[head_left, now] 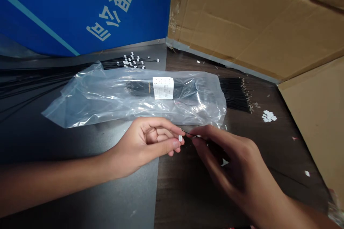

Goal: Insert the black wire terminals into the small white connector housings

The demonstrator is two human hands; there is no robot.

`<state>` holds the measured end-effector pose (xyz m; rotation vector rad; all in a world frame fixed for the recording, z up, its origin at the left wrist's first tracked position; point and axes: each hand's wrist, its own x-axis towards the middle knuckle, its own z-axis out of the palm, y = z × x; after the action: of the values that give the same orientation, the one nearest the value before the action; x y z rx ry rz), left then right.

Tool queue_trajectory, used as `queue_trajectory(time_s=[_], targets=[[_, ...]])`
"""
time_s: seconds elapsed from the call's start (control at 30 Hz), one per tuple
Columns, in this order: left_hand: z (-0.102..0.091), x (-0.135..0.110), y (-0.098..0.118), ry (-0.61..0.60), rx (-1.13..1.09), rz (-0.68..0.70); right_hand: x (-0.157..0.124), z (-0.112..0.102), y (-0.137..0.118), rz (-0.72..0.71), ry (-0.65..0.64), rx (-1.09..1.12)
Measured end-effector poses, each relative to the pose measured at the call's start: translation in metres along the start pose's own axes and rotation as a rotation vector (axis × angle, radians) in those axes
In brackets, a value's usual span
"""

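Note:
Between the thumb and fingers of my left hand (150,137) is a small white connector housing (180,138). My right hand (231,154) pinches a thin black wire (189,134) close to its end, and the wire's tip reaches to my left index fingertip, just above the housing. Whether the wire touches the housing I cannot tell. Behind both hands lies a clear plastic bag (107,103) with a white printed label (163,88) and a banded bundle of black wires inside. Loose black wires (236,94) with bare metal ends stick out past the bag's right side.
A pile of white housings (269,116) lies at the right. Back left, black wires with white housings (131,61) on their ends are gathered. A blue printed panel (80,10) and cardboard walls (255,18) border the table (177,200). White scraps lie scattered about.

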<state>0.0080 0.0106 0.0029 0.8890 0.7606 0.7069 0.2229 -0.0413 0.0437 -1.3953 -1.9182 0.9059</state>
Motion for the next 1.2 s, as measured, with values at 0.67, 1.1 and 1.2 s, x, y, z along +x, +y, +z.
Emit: queue_trajectory(time_s=[0.67,1.1,1.2], targets=[[0.0012,-0.0001,0.0003,-0.060,-0.058,0.039,-0.0046,0.0026,-0.0077,0.003,0.035,0.054],[0.0009,0.0004,-0.0005,-0.073,0.026,0.057,-0.0035,0.0047,-0.0033,0.036,0.016,0.075],[0.0015,-0.0003,-0.0015,-0.064,0.053,0.093,-0.0042,0.0051,-0.0023,0.008,0.041,0.059]])
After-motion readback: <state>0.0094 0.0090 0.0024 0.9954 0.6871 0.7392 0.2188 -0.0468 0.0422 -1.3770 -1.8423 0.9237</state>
